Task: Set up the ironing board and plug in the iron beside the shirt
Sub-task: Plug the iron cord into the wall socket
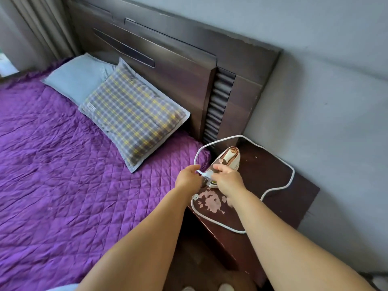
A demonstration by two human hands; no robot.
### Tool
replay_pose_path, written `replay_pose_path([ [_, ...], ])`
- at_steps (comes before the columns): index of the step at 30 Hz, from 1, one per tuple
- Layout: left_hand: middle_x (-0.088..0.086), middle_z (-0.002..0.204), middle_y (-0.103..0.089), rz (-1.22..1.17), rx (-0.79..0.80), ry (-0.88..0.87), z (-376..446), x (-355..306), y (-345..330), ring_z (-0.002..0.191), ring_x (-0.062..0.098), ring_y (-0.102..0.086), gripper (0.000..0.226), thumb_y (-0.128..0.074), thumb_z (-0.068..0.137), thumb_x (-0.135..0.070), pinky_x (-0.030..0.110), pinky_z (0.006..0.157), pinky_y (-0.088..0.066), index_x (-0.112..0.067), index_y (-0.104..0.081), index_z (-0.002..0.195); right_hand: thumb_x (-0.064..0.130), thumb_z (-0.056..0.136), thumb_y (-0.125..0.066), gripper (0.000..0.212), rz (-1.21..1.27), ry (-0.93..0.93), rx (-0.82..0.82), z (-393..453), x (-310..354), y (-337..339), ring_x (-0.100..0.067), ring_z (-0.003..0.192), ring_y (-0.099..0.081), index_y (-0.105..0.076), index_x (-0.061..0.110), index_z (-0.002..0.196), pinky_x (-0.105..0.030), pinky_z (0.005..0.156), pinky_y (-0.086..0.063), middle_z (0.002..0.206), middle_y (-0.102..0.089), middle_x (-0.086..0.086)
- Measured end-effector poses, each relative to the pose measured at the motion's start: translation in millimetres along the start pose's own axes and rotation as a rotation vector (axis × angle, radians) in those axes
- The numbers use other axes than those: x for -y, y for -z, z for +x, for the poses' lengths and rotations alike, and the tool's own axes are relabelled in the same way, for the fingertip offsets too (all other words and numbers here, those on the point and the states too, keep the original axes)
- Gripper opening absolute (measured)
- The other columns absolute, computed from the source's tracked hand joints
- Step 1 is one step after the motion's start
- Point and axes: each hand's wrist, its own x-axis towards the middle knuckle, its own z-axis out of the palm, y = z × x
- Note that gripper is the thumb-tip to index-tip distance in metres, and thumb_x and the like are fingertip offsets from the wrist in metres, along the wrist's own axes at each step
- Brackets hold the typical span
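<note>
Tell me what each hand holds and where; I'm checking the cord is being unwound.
The left hand pinches the iron's white cord near where it leaves the iron's rear. The right hand holds the iron at its rear end, on the nightstand.

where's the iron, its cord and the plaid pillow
iron [228, 157]: head view, on its white and brown upper body, on the nightstand.
cord [290, 171]: head view, on the white loop lying at the nightstand's right side.
plaid pillow [134, 114]: head view, on the middle of its checked cover, on the bed.
</note>
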Motion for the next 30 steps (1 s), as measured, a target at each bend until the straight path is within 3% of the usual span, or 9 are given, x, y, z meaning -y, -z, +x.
replay_pose_path([
  [4,0.001,0.129,-0.057,0.072,0.098,0.014,20.9,5.9,-2.8,0.108,0.02,-0.062,0.052,-0.048,0.087,0.002,0.031,0.094,-0.051,-0.019,-0.051,0.134,0.026,0.085,-0.063,0.035,-0.058,-0.031,-0.007,18.7,-7.1,-12.6,-0.02,0.1,-0.063,-0.065,0.021,0.12,-0.03,0.083,-0.052,0.115,-0.066,-0.004],
  [6,0.001,0.132,-0.056,0.09,0.109,0.021,27.4,6.5,-6.2,0.117,0.02,-0.057,0.053,-0.052,0.086,0.003,0.032,0.102,-0.047,-0.019,-0.052,0.133,0.024,0.085,-0.063,0.032,-0.057,-0.052,0.012,25.0,-8.7,-15.2,-0.022,0.1,-0.065,-0.067,0.019,0.117,-0.033,0.088,-0.053,0.113,-0.068,-0.006],
  [9,0.0,0.131,-0.058,0.086,0.104,-0.011,31.9,2.2,-12.4,0.116,0.019,-0.058,0.051,-0.05,0.085,0.007,0.03,0.1,-0.048,-0.018,-0.056,0.13,0.022,0.088,-0.06,0.024,-0.033,-0.064,0.03,29.2,-4.4,-11.6,-0.023,0.097,-0.065,-0.07,0.017,0.109,-0.035,0.089,-0.053,0.104,-0.07,-0.006],
  [12,0.006,0.125,-0.062,0.059,0.076,-0.083,29.4,-12.8,-19.8,0.109,0.021,-0.063,0.048,-0.047,0.087,0.008,0.033,0.094,-0.052,-0.016,-0.058,0.127,0.022,0.087,-0.057,0.014,0.062,-0.053,-0.017,34.0,7.9,3.7,-0.022,0.088,-0.063,-0.071,0.02,0.084,-0.035,0.085,-0.053,0.092,-0.07,-0.006],
  [16,0.008,0.09,-0.063,0.044,0.018,-0.22,20.5,-45.7,-29.1,0.063,0.012,-0.056,0.039,-0.045,0.091,0.0,0.02,0.063,-0.047,-0.014,-0.06,0.124,0.019,0.086,-0.056,0.016,0.318,-0.065,-0.158,32.4,39.0,31.9,-0.013,0.056,-0.054,-0.07,0.012,0.092,-0.022,0.056,-0.047,0.067,-0.061,-0.002],
  [20,0.002,0.125,-0.061,0.097,-0.02,-0.384,21.6,-80.8,-55.8,0.111,0.017,-0.059,0.046,-0.044,0.086,0.005,0.021,0.089,-0.042,-0.021,-0.065,0.119,0.019,0.085,-0.058,0.017,0.455,0.028,-0.277,17.0,68.4,72.2,-0.009,0.052,-0.053,-0.072,0.009,0.087,-0.017,0.048,-0.045,0.062,-0.061,0.001],
  [23,-0.001,0.131,-0.055,0.144,-0.062,-0.487,19.2,-101.5,-71.5,0.109,0.012,-0.055,0.041,-0.05,0.088,-0.003,0.022,0.099,-0.038,-0.023,-0.064,0.121,0.018,0.083,-0.061,0.015,0.538,0.095,-0.371,1.1,83.2,99.8,-0.009,0.05,-0.053,-0.071,0.016,0.071,-0.017,0.045,-0.045,0.053,-0.061,0.004],
  [26,-0.001,0.118,-0.063,0.157,-0.096,-0.507,12.5,-116.0,-87.5,0.111,0.016,-0.052,0.034,-0.052,0.091,-0.013,0.032,0.107,-0.034,-0.027,-0.065,0.119,0.019,0.082,-0.064,0.02,0.608,0.156,-0.46,-17.8,95.5,127.1,-0.01,0.046,-0.051,-0.067,0.018,0.063,-0.017,0.043,-0.043,0.053,-0.059,0.004],
  [30,0.01,0.09,-0.07,0.036,0.032,-0.536,-8.7,-129.6,-115.8,0.072,0.022,-0.054,0.025,-0.054,0.092,-0.021,0.028,0.069,-0.045,-0.026,-0.07,0.11,0.02,0.081,-0.063,0.022,0.7,0.24,-0.55,-49.4,102.7,162.4,-0.011,0.047,-0.045,-0.065,0.016,0.06,-0.018,0.044,-0.039,0.054,-0.055,0.004],
])
